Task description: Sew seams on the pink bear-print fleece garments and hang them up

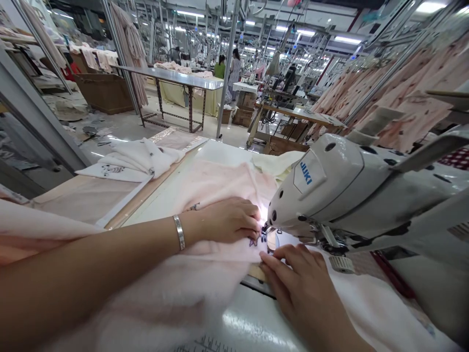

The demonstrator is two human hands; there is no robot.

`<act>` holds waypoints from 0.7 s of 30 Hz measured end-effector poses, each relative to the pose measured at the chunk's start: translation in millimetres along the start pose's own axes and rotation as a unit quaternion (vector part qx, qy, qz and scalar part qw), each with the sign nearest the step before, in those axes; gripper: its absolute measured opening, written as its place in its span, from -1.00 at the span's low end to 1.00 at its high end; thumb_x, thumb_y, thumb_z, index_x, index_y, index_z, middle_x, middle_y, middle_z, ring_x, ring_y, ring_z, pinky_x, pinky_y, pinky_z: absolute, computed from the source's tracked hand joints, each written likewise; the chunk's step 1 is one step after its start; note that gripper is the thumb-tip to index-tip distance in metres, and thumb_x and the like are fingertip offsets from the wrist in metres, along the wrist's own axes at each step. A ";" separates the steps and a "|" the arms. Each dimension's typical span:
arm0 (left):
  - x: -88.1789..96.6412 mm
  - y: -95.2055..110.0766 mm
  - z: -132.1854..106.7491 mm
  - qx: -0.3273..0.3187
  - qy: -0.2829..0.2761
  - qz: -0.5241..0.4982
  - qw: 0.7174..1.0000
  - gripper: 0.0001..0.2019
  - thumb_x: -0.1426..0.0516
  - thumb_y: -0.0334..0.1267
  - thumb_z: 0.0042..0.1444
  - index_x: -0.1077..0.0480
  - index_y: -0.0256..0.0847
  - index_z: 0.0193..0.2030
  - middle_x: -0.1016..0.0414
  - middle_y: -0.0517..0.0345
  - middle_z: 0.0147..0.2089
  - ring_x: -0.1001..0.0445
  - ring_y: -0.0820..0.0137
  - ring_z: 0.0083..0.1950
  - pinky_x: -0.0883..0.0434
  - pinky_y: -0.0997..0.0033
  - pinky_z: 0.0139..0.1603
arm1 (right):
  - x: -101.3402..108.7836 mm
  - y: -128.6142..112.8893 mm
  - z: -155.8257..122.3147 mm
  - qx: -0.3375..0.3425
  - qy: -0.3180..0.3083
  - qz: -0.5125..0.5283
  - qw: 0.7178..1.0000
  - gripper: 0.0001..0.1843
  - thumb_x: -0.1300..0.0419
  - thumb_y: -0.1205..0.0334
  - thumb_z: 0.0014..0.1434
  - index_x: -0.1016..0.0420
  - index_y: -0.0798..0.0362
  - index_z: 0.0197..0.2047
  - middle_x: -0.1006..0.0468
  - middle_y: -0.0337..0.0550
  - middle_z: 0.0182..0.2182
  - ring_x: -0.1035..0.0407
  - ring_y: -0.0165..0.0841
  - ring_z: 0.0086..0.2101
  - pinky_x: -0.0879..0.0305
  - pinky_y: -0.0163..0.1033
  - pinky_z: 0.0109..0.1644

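Pale pink fabric (223, 178) with small printed figures lies across the bed of a white JUKI sewing machine (326, 166). Just left of the lit presser foot (264, 233), my left hand (232, 220) rests on the cloth, its fingers bent and closed on it. My right hand (302, 276) is in front of the needle area, pinching the fabric's near edge between forefinger and thumb; the thumb tip is partly hidden. A loose part of the fabric hangs blurred toward me below my left forearm.
Folded white printed pieces (135, 159) lie on a side board at left. The machine head blocks the right side. Beyond stand a metal-topped table (172, 76), a cardboard box (102, 90), hanging pink garments (388, 88) and two people (234, 68) in the background.
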State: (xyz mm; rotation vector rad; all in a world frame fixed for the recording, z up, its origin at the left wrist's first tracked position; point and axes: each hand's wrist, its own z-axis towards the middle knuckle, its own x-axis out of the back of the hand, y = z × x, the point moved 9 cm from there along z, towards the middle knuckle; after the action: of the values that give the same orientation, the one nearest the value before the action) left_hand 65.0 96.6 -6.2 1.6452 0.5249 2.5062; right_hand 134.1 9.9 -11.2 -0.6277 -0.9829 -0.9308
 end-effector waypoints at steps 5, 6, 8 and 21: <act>3.1 -7.5 3.6 0.023 -0.004 0.005 1.000 -0.83 -0.08 -0.31 0.22 -0.46 -0.15 -0.36 -0.47 0.20 -0.20 -0.38 0.42 -0.10 -0.24 0.41 0.00 | -10.1 7.0 -2.6 -0.002 -0.051 -0.051 0.997 -0.74 -0.05 0.21 0.26 -0.38 -0.01 0.01 -0.45 -0.18 -0.31 -0.37 -0.33 -0.32 -0.10 -0.15 -0.23; 3.1 -8.0 4.0 0.022 -0.003 0.004 1.000 -0.83 -0.08 -0.31 0.22 -0.46 -0.15 -0.36 -0.47 0.20 -0.20 -0.38 0.42 -0.10 -0.24 0.42 0.00 | -11.0 7.5 -3.0 -0.003 -0.055 -0.050 0.997 -0.73 -0.04 0.20 0.26 -0.37 -0.01 0.01 -0.45 -0.18 -0.31 -0.37 -0.33 -0.33 -0.10 -0.15 -0.23; 2.6 -9.8 4.6 0.020 -0.002 0.003 1.000 -0.84 -0.08 -0.31 0.22 -0.46 -0.15 -0.35 -0.46 0.19 -0.19 -0.38 0.42 -0.11 -0.24 0.43 0.00 | -13.0 7.8 -3.6 -0.005 -0.063 -0.049 0.997 -0.73 -0.04 0.20 0.27 -0.36 0.00 0.02 -0.45 -0.17 -0.29 -0.37 -0.33 -0.31 -0.11 -0.15 -0.22; -4.4 34.4 -40.2 0.108 0.020 0.000 0.994 -0.76 -0.02 -0.22 0.27 -0.40 -0.20 -0.01 -0.42 0.04 0.04 -0.33 0.31 0.09 -0.21 0.26 0.16 | 6.3 -49.2 -1.1 0.033 -0.013 0.037 0.999 -0.75 0.04 0.35 0.24 -0.47 0.03 -0.30 -0.37 -0.21 -0.51 -0.23 -0.33 -0.42 0.00 -0.19 -0.31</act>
State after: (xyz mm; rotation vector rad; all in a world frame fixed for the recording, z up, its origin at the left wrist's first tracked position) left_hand 34.2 54.0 -12.8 1.6655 0.8274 2.5641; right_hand 92.9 -16.9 -4.0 -0.6183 -1.0038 -0.8224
